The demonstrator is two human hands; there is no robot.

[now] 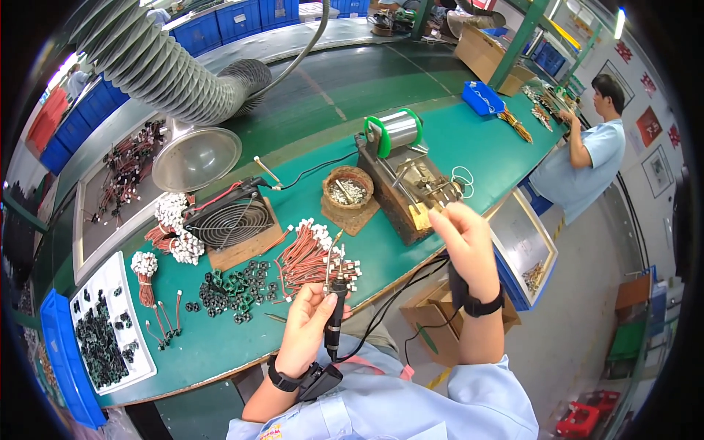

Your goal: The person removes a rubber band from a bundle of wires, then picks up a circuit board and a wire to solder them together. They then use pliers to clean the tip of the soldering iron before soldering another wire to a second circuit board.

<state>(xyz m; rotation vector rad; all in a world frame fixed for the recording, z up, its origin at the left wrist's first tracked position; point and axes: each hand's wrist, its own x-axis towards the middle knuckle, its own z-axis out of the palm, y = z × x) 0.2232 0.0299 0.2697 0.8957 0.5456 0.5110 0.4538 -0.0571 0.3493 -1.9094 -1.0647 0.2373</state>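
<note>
On my far right I see red square signs with pale markings [636,70] hanging tilted on the white wall, with a dark-framed picture-like notice [657,170] lower on the same wall. An open brown cardboard carton [431,323] sits on the floor under the bench edge, just below my right forearm, and a larger open brown cardboard box [484,53] stands at the far end of the green bench. Rows of blue plastic storage crates [235,20] line the back wall at top left; I can see no screens.
</note>
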